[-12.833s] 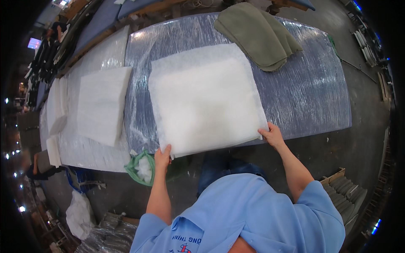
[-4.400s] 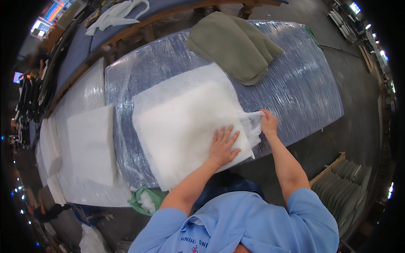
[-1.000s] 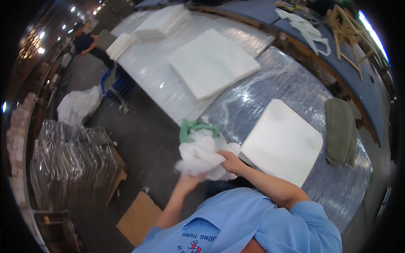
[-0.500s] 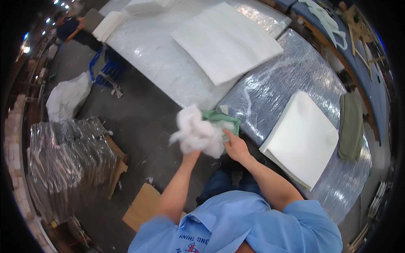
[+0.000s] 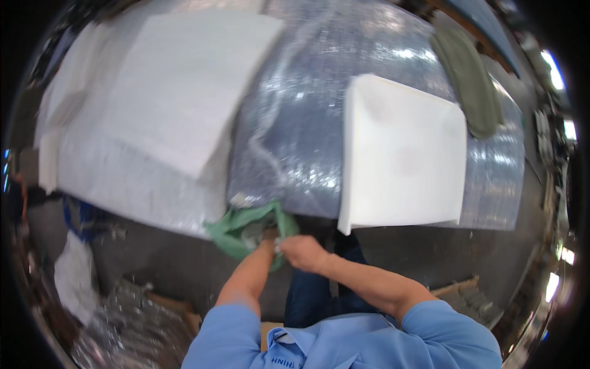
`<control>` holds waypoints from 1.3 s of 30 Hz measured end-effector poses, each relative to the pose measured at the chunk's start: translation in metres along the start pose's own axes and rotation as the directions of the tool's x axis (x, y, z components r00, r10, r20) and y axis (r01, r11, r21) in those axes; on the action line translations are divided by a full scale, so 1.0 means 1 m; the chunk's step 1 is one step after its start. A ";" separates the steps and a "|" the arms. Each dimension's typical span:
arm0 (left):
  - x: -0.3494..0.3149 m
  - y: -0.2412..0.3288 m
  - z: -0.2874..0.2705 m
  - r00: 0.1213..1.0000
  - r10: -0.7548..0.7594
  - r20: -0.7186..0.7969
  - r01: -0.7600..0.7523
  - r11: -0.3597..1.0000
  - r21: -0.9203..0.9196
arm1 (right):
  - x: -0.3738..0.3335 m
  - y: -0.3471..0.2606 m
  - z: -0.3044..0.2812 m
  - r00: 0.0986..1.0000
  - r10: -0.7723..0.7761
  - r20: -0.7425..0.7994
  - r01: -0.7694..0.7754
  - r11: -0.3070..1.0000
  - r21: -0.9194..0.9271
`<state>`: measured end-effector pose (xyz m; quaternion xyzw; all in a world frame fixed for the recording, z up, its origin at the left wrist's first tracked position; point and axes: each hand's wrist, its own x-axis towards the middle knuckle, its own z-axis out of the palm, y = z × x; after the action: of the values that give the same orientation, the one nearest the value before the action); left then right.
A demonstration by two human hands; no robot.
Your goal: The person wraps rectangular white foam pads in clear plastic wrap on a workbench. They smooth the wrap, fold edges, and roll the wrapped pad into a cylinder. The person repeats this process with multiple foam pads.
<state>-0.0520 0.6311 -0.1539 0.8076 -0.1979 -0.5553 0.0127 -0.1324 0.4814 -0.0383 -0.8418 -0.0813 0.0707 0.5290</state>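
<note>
A green bag [image 5: 230, 237] hangs with its mouth open at the table's near edge. White fluffy stuffing [image 5: 251, 234] shows inside it. My left hand [image 5: 270, 235] reaches down into the bag's mouth, and its fingers are hidden there. At the bag's right rim, my right hand [image 5: 302, 253] is closed on the edge, fingers bent. To the right of the bag, a white foam cushion [image 5: 405, 157] lies on the plastic-wrapped table surface [image 5: 307, 141].
An olive-green cushion [image 5: 470, 83] lies beyond the white foam. White padding sheets [image 5: 178, 86] cover the table's left part. Plastic-wrapped stacked pieces [image 5: 132, 329] and a white sack [image 5: 75, 277] stand on the floor at the left.
My left hand has gone from holding the stuffing outside to inside the bag. My right hand remains at the bag's rim. The view has turned to the right.
</note>
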 end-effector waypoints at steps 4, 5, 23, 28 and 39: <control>0.062 -0.012 -0.001 0.998 -0.043 0.049 0.043 0.999 0.005 | 0.009 0.006 -0.005 0.994 -0.031 0.109 0.029 0.999 0.020; 0.077 -0.017 -0.005 0.997 -0.053 0.055 0.053 0.999 0.003 | 0.011 0.007 -0.003 0.994 -0.036 0.107 0.029 0.997 0.071; -0.092 -0.025 -0.058 0.995 0.101 -0.007 -0.070 0.635 -0.770 | -0.013 -0.031 -0.197 0.821 0.156 -0.549 -0.403 0.840 -0.363; -0.179 -0.040 -0.124 0.830 -0.039 -0.556 -0.430 0.590 -0.683 | -0.026 0.028 -0.202 0.707 0.432 -0.560 -0.707 0.451 -0.545; -0.138 0.013 -0.297 0.317 -0.071 -0.946 -0.087 0.991 -0.104 | -0.018 0.012 -0.212 0.696 0.501 -0.514 -0.718 0.509 -0.475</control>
<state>0.1702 0.6059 0.0859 0.9757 -0.1190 0.0094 0.1835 -0.1061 0.2859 0.0425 -0.9410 0.2898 0.0886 0.1503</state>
